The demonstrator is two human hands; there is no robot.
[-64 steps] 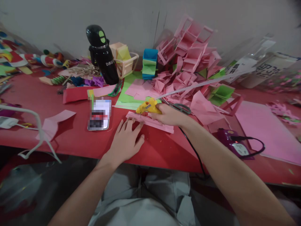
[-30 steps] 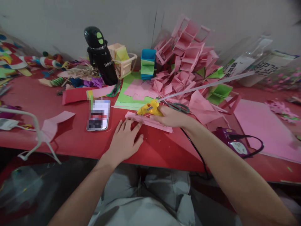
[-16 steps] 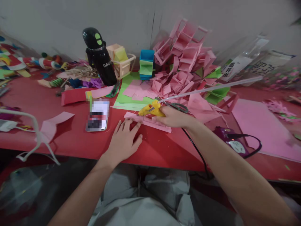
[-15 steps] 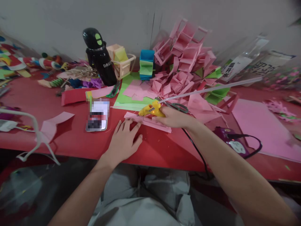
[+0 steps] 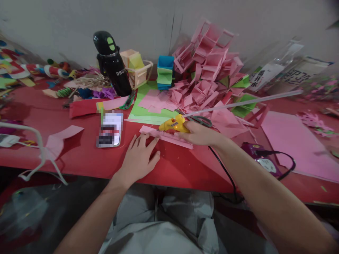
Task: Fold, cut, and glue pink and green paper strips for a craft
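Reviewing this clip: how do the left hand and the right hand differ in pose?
The left hand is spread open, palm down, at the left end of the pink paper strip; the right hand is curled around the yellow glue gun. The left hand holds no tool; the right hand grips one. Both are bare and close to the strip.

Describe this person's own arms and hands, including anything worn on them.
The left hand and right hand are ungloved, and both forearms are bare to the picture's edge, with no sleeve in sight. No watch, bracelet or ring shows, though some right fingers are hidden. I can make out no markings.
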